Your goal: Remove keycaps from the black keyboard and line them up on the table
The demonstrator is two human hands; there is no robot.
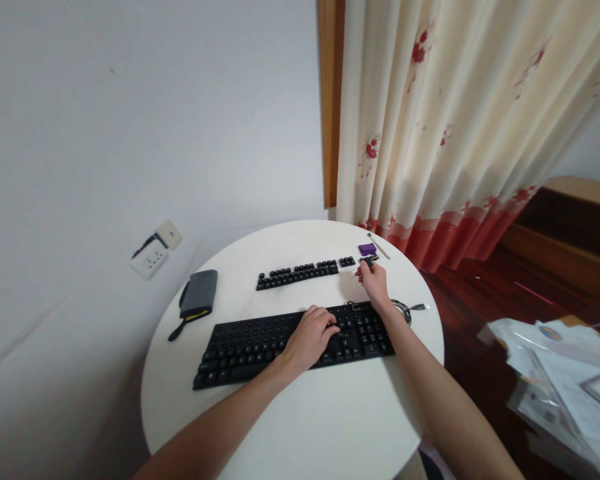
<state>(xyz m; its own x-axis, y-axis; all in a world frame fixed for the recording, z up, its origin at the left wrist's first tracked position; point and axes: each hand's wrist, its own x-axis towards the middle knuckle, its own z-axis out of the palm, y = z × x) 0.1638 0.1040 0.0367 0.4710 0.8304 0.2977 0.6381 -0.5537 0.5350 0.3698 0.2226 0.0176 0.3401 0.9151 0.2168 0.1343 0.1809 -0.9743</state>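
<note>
A black keyboard (250,350) lies across the table, its rear rows looking stripped of keycaps on the left. My left hand (313,335) rests on it right of the middle, fingers bent and thumb close to the fingertips; what sits between them is too dark to make out. Behind the keyboard's right end, my right hand (373,280) is closed around a small dark keycap puller (369,263) with thin wires, partly hidden by the fingers. Removed keycaps (300,274) stand in rows behind the keyboard, with a small group of keycaps (347,262) to their right.
A purple cloth (367,249) and a thin brush (379,246) lie at the back right of the round white table (320,420). The coiled cable (405,310) ends in a plug near the right edge. A grey pouch (199,293) stands at the left.
</note>
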